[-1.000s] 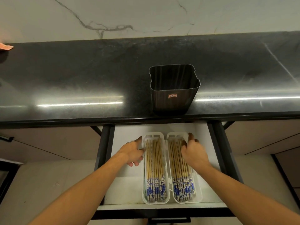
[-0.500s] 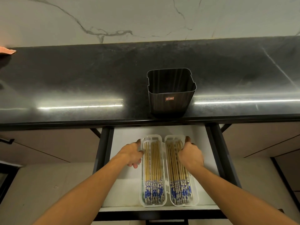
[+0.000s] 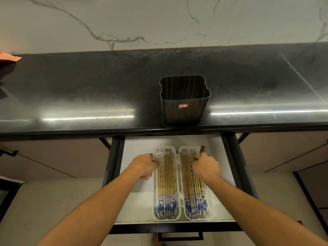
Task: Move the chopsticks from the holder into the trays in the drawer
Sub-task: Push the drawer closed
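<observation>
holder (image 3: 184, 103): dark ribbed squarish tub, on glossy black counter (image 3: 88, 89)
trays (image 3: 180, 196): two clear plastic, rounded, filled with chopsticks (image 3: 166, 183)
left hand (image 3: 144, 165): gripping left tray's outer rim
right hand (image 3: 206, 165): gripping right tray's outer rim

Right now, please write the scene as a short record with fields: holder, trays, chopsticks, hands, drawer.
holder: black holder upright on the dark counter, looks empty
trays: left tray and right tray side by side in the drawer
chopsticks: lying flat in both trays, blue-patterned ends toward the person
left hand: on left tray's outer edge
right hand: on the right tray
drawer: open drawer, white floor
</observation>
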